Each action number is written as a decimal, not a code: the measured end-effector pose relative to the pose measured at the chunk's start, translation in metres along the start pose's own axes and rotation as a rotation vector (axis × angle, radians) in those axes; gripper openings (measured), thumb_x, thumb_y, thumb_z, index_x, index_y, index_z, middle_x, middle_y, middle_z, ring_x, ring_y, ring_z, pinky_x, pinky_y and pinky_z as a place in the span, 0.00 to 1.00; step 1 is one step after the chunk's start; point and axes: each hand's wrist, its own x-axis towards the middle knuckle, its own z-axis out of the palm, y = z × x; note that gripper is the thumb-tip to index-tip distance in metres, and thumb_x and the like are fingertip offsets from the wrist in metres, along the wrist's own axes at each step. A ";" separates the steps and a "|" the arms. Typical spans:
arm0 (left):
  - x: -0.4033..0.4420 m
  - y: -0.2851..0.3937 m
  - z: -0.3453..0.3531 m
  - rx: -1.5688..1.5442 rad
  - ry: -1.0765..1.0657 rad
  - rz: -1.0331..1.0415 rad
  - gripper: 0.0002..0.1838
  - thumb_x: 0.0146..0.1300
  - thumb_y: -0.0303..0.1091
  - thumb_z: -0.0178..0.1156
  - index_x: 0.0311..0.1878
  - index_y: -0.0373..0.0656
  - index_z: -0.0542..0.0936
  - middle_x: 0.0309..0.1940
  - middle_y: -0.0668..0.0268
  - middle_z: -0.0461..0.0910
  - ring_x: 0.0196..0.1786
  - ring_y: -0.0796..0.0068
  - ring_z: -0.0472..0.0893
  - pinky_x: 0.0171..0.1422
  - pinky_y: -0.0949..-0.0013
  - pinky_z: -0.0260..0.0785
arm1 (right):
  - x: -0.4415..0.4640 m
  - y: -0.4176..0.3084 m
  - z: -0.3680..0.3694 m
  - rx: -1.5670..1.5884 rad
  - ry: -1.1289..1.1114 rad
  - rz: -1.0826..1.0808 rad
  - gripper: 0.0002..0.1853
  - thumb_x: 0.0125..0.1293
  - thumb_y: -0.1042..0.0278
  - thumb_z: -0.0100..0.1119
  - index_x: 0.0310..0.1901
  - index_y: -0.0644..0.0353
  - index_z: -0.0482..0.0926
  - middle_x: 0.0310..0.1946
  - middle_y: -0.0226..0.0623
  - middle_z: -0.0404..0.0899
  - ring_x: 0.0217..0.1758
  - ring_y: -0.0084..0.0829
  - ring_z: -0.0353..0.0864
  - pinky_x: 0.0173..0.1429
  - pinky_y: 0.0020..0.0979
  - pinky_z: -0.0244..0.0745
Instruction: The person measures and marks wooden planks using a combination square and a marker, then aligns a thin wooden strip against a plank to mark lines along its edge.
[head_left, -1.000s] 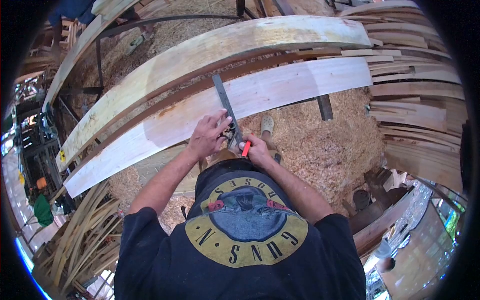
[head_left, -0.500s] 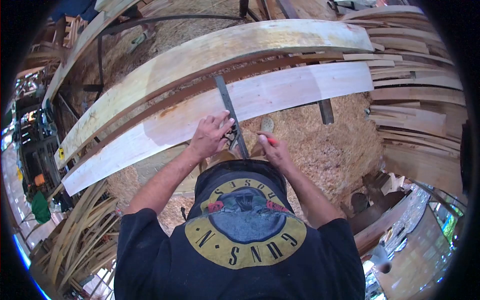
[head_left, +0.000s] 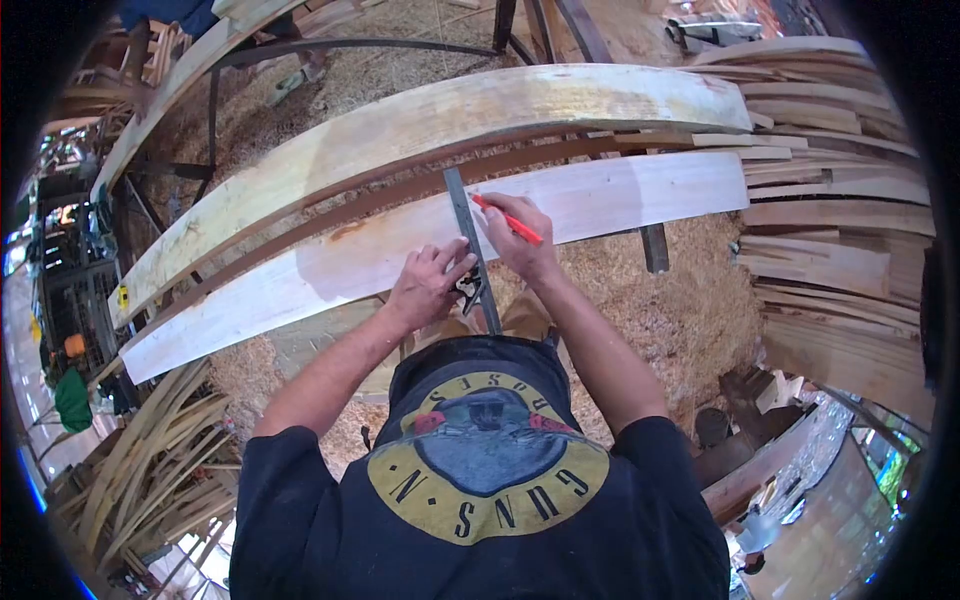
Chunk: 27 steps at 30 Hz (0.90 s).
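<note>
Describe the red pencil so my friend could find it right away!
Look for the long, whitish, curved plank, then the grey metal ruler lying across it. Just right of the ruler's far end, the person's right hand grips the pencil. It's a thin, bright red stick, unlike the grey ruler and whitish plank.

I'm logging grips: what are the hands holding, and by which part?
Right hand: a red pencil, near its writing tip. Left hand: a metal square, at the dark fitting beside its blade.
</note>
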 end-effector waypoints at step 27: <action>-0.002 -0.001 0.003 -0.030 0.016 -0.013 0.40 0.43 0.35 0.76 0.67 0.49 0.78 0.71 0.59 0.71 0.55 0.57 0.76 0.56 0.53 0.71 | -0.085 -0.037 -0.056 -0.261 -0.191 -0.142 0.14 0.61 0.75 0.68 0.50 0.55 0.86 0.40 0.38 0.88 0.39 0.40 0.85 0.43 0.40 0.78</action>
